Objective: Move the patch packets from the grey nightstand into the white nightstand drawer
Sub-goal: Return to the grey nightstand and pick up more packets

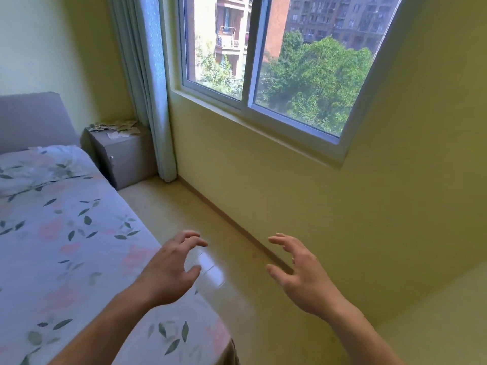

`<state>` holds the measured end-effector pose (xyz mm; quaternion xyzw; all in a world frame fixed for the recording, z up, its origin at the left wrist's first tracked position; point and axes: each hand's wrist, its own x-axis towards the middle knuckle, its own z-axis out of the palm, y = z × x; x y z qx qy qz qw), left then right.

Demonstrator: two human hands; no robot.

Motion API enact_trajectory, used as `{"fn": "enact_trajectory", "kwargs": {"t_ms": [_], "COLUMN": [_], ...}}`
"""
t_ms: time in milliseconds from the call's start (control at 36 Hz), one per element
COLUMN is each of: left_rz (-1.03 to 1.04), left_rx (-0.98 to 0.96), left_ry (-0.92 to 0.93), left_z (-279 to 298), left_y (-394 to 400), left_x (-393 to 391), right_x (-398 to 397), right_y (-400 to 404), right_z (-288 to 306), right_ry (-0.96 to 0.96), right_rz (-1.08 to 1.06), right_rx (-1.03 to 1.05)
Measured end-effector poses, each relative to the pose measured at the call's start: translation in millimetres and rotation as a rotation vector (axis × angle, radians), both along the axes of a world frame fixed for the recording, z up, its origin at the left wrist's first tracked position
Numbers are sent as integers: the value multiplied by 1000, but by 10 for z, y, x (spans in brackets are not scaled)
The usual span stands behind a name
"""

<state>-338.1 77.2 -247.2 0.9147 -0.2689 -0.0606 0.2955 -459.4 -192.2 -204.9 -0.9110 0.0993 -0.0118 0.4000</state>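
Observation:
The grey nightstand [123, 159] stands in the far corner between the bed and the curtain. A loose heap of pale patch packets [116, 126] lies on its top, with a white one [113, 135] nearer the front edge. My left hand [172, 270] hovers low in the foreground over the bed's corner, fingers curled apart and holding nothing. My right hand [300, 272] hovers beside it over the floor, fingers spread and holding nothing. Both hands are far from the nightstand. No white nightstand is in view.
A bed [66, 246] with floral sheets and a pillow [39, 167] fills the left. A narrow strip of shiny floor [189, 214] runs between the bed and the yellow wall [290, 193] under the window [276, 61]. A pale curtain [150, 88] hangs beside the nightstand.

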Motion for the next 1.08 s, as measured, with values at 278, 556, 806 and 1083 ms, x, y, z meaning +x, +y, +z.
{"fn": "enact_trajectory", "kwargs": {"t_ms": [278, 556, 806, 1083], "left_rz": [-71, 213, 520, 725], "left_rx": [-3, 13, 13, -1], "left_ry": [-22, -25, -8, 42], "left_z": [253, 258, 305, 124], "left_y": [-1642, -2149, -1858, -1160], "left_x": [1145, 2138, 2811, 4092], "right_x": [1200, 2868, 4356, 6223], "right_y": [-1263, -2208, -2076, -1330], "right_z": [-203, -101, -49, -228], "right_ry": [7, -3, -29, -41], "right_rz": [-3, 236, 500, 686], "right_rx": [70, 12, 15, 7]}}
